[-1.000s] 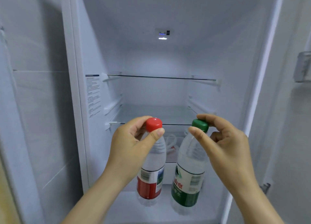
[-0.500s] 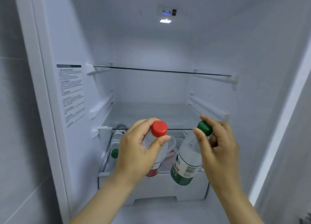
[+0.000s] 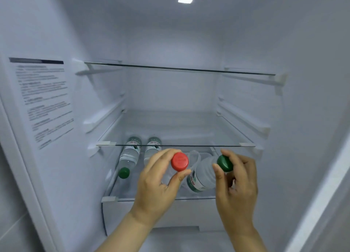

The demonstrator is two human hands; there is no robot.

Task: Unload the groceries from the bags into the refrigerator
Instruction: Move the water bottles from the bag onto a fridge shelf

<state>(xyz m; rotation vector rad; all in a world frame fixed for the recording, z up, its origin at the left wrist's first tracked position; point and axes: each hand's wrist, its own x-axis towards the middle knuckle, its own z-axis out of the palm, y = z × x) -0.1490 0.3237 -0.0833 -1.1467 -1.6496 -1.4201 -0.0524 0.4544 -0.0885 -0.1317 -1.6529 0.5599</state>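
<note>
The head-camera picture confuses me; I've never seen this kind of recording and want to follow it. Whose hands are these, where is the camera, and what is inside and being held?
There is no machine here. A person wears one wide-angle camera on the head, looking forward and down, so you see their own two hands reaching into an open refrigerator. The left hand has its grip on the cap of a red-capped bottle. The right hand pinches the cap of a green-capped bottle, which is tilted with its base pointing inward. On the lower glass shelf, at the left, two lying bottles rest on their sides next to each other.
</note>
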